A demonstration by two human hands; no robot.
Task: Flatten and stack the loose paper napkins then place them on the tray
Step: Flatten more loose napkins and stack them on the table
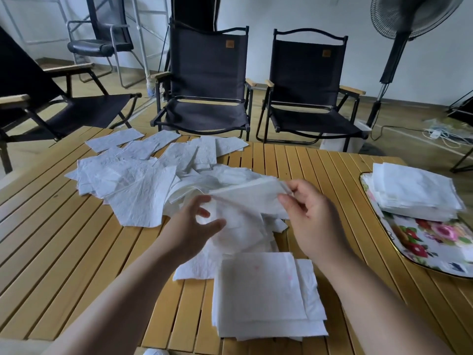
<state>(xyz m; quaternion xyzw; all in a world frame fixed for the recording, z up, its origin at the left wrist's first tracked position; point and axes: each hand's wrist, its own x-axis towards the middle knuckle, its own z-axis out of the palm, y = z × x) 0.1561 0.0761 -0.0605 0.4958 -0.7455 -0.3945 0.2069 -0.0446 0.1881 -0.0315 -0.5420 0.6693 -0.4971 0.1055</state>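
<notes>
Both hands, left hand (197, 226) and right hand (311, 216), pinch one paper napkin (245, 198) taut above the slatted table (76, 239). One stack (414, 193) sits on the floral tray (435, 242); another stack (266, 295) waits nearby, many loose napkins (143, 172) remaining.

Both forearms are extended forward, bare. Left hand (190, 233): raised, fingers curled, thumb and forefinger pinched. Right hand (311, 219): raised at like height, back toward camera, fingertips (282, 199) closed in a pinch.

Both hands (311, 216) hold napkin (245, 193) above loose pile (143, 180).
</notes>
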